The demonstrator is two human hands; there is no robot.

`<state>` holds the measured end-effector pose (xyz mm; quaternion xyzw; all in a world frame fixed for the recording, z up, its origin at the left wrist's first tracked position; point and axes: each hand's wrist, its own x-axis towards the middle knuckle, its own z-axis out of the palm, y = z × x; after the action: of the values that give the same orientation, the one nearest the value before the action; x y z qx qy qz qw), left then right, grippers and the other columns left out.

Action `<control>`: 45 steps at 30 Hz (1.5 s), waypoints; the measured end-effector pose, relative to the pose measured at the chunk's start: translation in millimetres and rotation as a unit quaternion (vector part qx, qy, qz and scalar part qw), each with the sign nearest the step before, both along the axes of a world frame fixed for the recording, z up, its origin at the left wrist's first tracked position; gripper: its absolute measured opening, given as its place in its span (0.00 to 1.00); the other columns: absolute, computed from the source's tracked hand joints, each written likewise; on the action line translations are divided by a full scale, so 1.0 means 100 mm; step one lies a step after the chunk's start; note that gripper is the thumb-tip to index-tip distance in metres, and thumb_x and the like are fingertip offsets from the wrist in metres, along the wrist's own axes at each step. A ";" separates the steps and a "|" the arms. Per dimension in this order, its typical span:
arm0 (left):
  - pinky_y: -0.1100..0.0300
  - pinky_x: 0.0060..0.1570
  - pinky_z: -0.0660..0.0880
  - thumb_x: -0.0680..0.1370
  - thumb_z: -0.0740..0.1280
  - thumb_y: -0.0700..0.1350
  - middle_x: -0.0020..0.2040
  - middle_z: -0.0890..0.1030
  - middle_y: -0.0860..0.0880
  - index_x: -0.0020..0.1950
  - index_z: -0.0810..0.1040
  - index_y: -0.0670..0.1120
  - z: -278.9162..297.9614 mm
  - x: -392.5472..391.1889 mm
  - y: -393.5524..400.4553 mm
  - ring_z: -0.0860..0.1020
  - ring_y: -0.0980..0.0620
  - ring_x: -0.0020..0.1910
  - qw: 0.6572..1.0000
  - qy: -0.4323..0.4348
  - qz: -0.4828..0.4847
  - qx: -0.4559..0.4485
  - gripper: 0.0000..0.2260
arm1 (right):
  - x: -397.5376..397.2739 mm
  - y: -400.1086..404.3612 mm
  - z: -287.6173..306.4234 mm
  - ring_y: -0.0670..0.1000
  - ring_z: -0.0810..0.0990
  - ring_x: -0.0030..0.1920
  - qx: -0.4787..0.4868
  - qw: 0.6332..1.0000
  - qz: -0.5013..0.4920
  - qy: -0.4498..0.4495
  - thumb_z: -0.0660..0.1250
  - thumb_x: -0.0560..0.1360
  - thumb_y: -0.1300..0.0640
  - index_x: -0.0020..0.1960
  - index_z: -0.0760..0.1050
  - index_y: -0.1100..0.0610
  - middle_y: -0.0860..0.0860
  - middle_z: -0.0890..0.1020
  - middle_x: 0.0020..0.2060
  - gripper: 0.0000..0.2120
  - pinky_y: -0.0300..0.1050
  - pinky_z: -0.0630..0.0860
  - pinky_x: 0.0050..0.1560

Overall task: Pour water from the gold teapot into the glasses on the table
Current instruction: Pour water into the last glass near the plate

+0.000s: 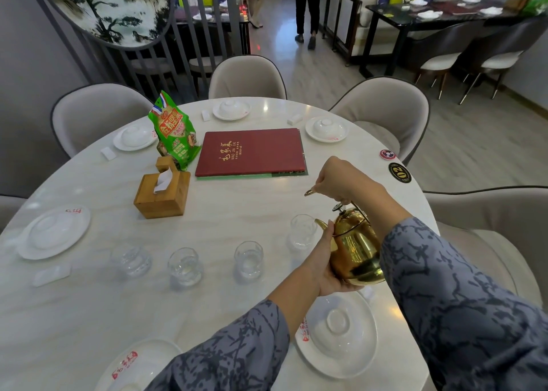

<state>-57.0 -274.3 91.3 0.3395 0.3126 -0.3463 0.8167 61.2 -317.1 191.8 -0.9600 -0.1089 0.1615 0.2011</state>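
While both hands grip the gold teapot (pixel 354 244), its spout meets a glass (pixel 302 232) rim.

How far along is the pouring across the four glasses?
Three clear glasses, at left, centre-left and centre-right, appear to hold some water, though levels are hard to read. In hand: the shiny gold metal teapot, tilted, its spout at the rim of the rightmost clear glass, with the right hand gripping the handle and the left hand under the body. Left: finishing this glass.
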 end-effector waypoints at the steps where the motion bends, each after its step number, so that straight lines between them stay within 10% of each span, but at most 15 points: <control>1: 0.41 0.69 0.70 0.72 0.62 0.74 0.71 0.75 0.39 0.71 0.73 0.47 0.00 0.00 0.00 0.72 0.37 0.70 1.000 -0.001 -0.002 0.002 0.38 | 0.00 0.00 0.00 0.53 0.72 0.23 -0.001 1.000 0.000 0.001 0.69 0.74 0.60 0.42 0.76 0.64 0.56 0.75 0.27 0.07 0.42 0.74 0.27; 23: 0.40 0.72 0.69 0.71 0.64 0.74 0.71 0.75 0.39 0.73 0.71 0.47 -0.03 -0.04 0.00 0.72 0.37 0.70 1.000 -0.001 -0.006 0.012 0.40 | -0.05 -0.01 0.00 0.54 0.74 0.25 0.004 1.000 -0.005 0.006 0.71 0.74 0.58 0.45 0.79 0.65 0.57 0.78 0.29 0.09 0.42 0.74 0.27; 39: 0.44 0.53 0.79 0.71 0.66 0.72 0.68 0.78 0.41 0.73 0.73 0.48 -0.10 -0.08 0.02 0.76 0.39 0.66 0.999 -0.001 -0.013 0.050 0.39 | -0.20 -0.17 -0.13 0.53 0.72 0.29 0.073 0.996 -0.054 -0.007 0.69 0.75 0.59 0.50 0.83 0.68 0.57 0.77 0.32 0.12 0.44 0.71 0.31; 45: 0.43 0.68 0.74 0.69 0.68 0.72 0.69 0.78 0.41 0.72 0.73 0.48 -0.13 -0.04 0.02 0.76 0.39 0.67 0.993 -0.032 -0.022 0.109 0.39 | -0.27 -0.33 -0.13 0.50 0.77 0.30 0.104 0.993 -0.056 -0.030 0.68 0.76 0.56 0.51 0.83 0.59 0.52 0.81 0.40 0.08 0.40 0.71 0.27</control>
<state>-60.6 -272.4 78.2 0.4444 0.3144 -0.3169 0.7767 33.7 -350.6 179.3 -0.9428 -0.0775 0.1086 0.3056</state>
